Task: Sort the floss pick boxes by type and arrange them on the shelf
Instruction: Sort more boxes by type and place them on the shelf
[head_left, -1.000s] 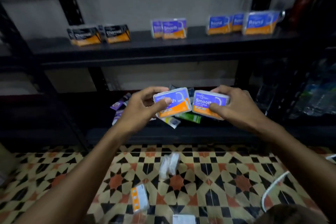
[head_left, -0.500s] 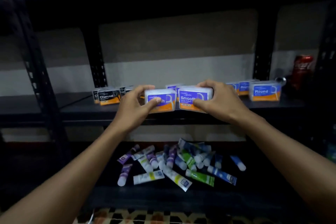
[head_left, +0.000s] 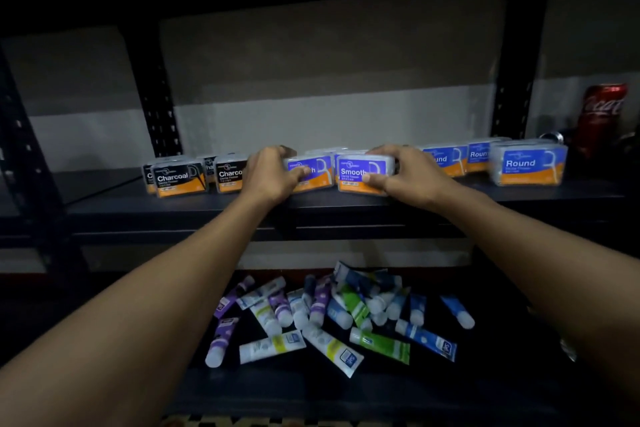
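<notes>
My left hand (head_left: 273, 172) grips one purple "Smooth" floss pick box (head_left: 317, 172) and my right hand (head_left: 407, 173) grips a second Smooth box (head_left: 356, 175). Both boxes stand side by side on the dark middle shelf (head_left: 207, 208), in front of more Smooth boxes that are mostly hidden. Black "Charcoal" boxes (head_left: 180, 178) stand in a group to the left. Blue "Round" boxes (head_left: 528, 163) stand to the right, one partly behind my right hand.
A red cola can (head_left: 602, 114) stands at the shelf's far right. Black perforated uprights (head_left: 161, 107) frame the bay. On the lower shelf lies a loose pile of small tubes (head_left: 332, 315) in purple, green, blue and white.
Both hands have carried the two Smooth boxes up from the lower level and set them down on the middle shelf. The view has tilted up and moved closer.
</notes>
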